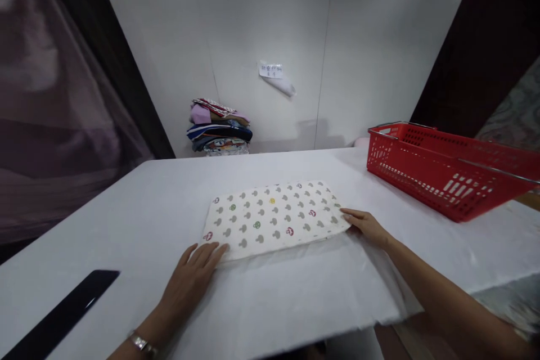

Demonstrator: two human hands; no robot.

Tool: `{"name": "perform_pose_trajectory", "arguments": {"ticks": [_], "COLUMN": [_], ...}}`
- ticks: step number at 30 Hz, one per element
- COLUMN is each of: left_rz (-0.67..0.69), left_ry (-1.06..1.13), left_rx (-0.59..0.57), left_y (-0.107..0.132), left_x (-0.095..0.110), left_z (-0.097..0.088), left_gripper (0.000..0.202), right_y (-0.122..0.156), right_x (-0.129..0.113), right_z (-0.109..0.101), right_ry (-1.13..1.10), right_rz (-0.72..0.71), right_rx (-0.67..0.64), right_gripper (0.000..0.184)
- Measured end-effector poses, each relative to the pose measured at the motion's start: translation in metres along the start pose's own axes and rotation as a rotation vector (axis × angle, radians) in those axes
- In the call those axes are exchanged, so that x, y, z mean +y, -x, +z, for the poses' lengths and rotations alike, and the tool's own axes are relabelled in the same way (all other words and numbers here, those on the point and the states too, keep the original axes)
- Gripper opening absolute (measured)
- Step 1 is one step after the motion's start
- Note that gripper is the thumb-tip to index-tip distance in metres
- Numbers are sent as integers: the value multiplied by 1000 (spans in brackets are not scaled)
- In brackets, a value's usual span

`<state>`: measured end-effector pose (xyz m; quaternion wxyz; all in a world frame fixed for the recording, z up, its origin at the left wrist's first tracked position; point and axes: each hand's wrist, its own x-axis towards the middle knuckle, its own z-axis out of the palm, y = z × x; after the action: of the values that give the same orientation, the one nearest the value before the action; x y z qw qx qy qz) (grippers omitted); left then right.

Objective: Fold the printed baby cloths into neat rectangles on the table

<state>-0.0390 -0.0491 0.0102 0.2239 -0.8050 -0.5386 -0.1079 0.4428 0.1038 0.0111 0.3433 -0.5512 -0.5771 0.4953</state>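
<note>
A white folded cloth printed with grey mushrooms and a few red, green and yellow ones lies flat on the white table. At its near left corner rests my left hand, fingers stretched out and fingertips touching the fabric. My right hand pinches the cloth's right end near the front corner, with the index finger on top of the fabric. A bracelet or watch band circles my left wrist.
A red plastic basket with metal handles stands on the right of the table. A stack of folded clothes sits behind the far edge. A black flat object lies at the near left. A paper note hangs on the wall.
</note>
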Motion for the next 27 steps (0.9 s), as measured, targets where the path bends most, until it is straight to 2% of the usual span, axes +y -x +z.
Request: {"name": "perform_pose_trajectory", "arguments": {"ticks": [5,10,14,20,23,27], "left_rz": [-34,-23,-28,-62,-63,-125], "left_ry": [30,15,14,8,-7,-54], "left_rx": [-30,-1,-15,-69,-69,-25], "left_y": [0,0,-2,-5,-26,-73], "left_x": [1,-2,-2,2,-5,-33], "left_z": [2,1,-2,-12,-26,-59], "left_gripper": [51,49,49,47,46,42], "right_y": [-1,-2,-2,-2,-13,-31], "right_x": [-1,-7,-8,-8,-28,-85], "right_z": [1,0,0,-2,-5,-13], "right_ry": [-19,-24,-56,-81,-114,-158], "right_rz": [18,40,42,117,115,14], "right_rx": [22,12,2,13,22,91], "right_gripper": [61,57,54,43,34,23]}}
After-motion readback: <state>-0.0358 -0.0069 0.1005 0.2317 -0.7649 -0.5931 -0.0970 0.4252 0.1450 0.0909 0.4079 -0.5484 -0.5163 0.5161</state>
